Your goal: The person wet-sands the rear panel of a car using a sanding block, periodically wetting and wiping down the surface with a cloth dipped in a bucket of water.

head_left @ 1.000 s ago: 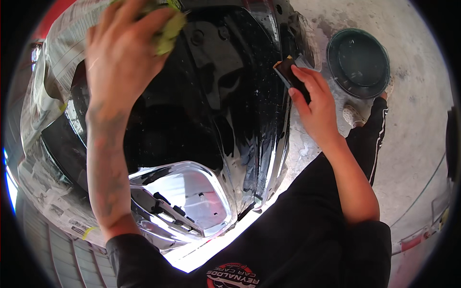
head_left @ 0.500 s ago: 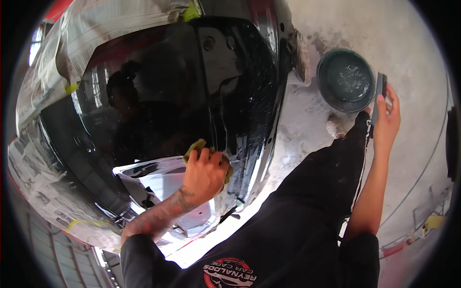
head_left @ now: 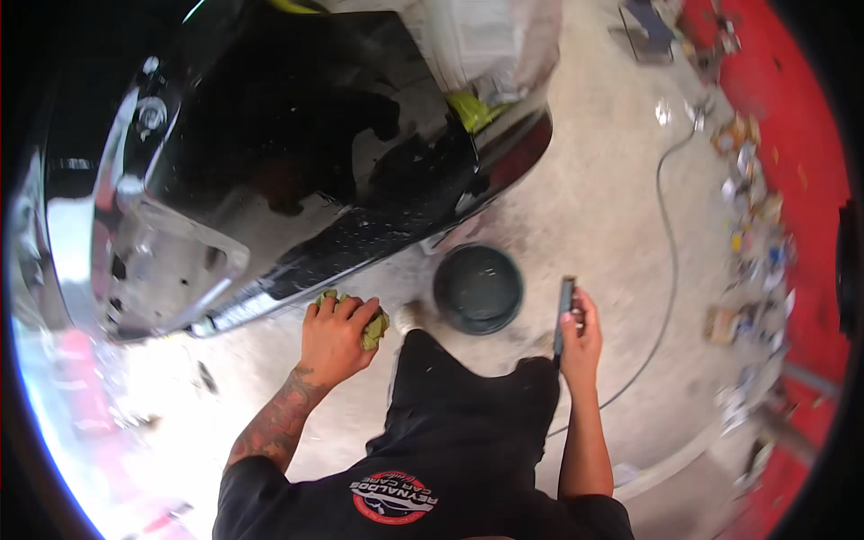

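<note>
Left hand (head_left: 338, 344) curled over green cloth (head_left: 375, 332); right hand (head_left: 583, 340) grips grey block (head_left: 566, 313) on its left side. Dark tub (head_left: 441, 292) farther off, between them; black car (head_left: 270, 126) far left.

Crumpled cloth in one hand, slim grey block in the other

The cloth (head_left: 375, 332) is yellow-green, bunched into a loose, creased wad under the left hand (head_left: 337, 347). Its folds show beyond the fingertips and bulge out along that hand's right side; the rest is hidden by the fingers and palm.

The block (head_left: 565, 310) is narrow, straight and dark grey, with a small brownish-yellow patch at its far end. It lies along the left side of the right hand (head_left: 584, 344), pinched between thumb and fingers, its length pointing away from the person. The far end reaches past the fingertips. Block and cloth are well apart.
</note>
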Tool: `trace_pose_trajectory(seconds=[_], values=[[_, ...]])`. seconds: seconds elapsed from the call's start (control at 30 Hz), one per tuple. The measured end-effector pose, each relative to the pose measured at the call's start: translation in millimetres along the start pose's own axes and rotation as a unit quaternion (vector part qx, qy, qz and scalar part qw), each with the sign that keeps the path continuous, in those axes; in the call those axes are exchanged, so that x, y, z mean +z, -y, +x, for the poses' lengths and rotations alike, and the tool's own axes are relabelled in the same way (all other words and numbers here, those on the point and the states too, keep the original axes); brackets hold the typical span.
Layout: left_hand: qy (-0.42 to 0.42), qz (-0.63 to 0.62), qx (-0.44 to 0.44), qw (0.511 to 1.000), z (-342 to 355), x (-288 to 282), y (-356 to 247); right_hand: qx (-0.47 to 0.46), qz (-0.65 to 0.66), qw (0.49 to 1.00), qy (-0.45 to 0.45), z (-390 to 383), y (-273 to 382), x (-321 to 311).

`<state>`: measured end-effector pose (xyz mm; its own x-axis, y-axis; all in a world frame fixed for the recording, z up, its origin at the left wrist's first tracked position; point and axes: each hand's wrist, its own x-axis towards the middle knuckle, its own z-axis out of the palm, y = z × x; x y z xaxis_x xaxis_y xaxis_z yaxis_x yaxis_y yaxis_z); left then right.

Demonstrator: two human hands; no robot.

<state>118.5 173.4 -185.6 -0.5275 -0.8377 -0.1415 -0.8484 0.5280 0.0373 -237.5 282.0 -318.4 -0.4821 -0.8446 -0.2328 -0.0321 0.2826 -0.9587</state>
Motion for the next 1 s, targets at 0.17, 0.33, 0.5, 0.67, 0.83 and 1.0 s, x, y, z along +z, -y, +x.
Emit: trace_pose_trajectory(seconds=[0.17, 0.33, 0.5, 0.67, 0.83, 1.0], values=[[-0.123, -0.106, -0.104, 0.981, 27.7, 33.7, -62.9, -0.055, -0.077, 0.984, 0.153, 69.4, 35.1, -31.5], [-0.287, -0.168, -0.192, 0.923, 89.7, 68.7, -80.0, -0.147, -0.118, 0.948, 0.255, 130.1, 57.8, -25.4], [-0.419, -0.162, -0.302, 0.841, 140.4, 95.8, -73.6, -0.358, -0.038, 0.848, 0.39, 216.6, 85.4, 0.1], [-0.55, -0.119, -0.371, 0.739, 177.2, 109.9, -68.2, -0.472, -0.007, 0.805, 0.361, 265.0, 110.6, 10.5], [-0.576, 0.016, -0.378, 0.725, 200.2, 124.6, -74.3, -0.619, -0.023, 0.71, 0.335, 296.5, 124.9, 1.2], [-0.582, 0.056, -0.357, 0.728, 241.4, 123.9, -93.4, -0.782, -0.082, 0.545, 0.293, 318.8, 163.6, -8.2]])
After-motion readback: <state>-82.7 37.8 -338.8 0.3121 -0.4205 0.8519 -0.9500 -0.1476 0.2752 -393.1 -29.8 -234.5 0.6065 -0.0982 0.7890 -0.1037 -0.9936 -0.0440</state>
